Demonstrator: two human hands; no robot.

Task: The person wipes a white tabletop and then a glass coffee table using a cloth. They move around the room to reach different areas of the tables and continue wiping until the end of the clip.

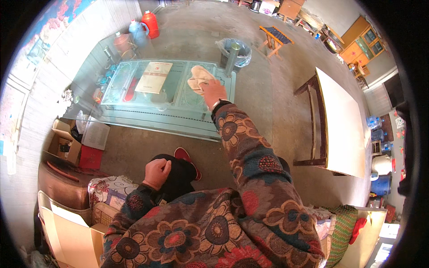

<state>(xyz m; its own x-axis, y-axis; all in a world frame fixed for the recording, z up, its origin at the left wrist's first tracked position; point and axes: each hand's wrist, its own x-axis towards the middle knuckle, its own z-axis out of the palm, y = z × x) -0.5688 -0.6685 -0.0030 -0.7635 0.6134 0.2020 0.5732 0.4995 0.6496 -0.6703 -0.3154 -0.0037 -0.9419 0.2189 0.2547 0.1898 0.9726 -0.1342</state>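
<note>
My right hand (214, 93) is stretched forward over the glass-topped coffee table (197, 132), its fingers on a crumpled beige cloth (198, 78) that lies against the glass. To the left of the cloth, a cream booklet (154, 77) with a red emblem rests on the same table. My left hand (157, 173) is curled into a loose fist above my dark-trousered leg, with nothing seen in it. Under the glass, a patterned shelf and a red item are visible. A metal table leg (231, 62) shows near the cloth.
Beyond the table are a lined waste bin (244, 55), a folding stool (275, 36) and red (150, 25) and blue vacuum flasks (138, 31). A white-topped table (342, 127) stands at the right. Open cardboard boxes (63, 142) are at the left, by a brown leather seat (62, 184).
</note>
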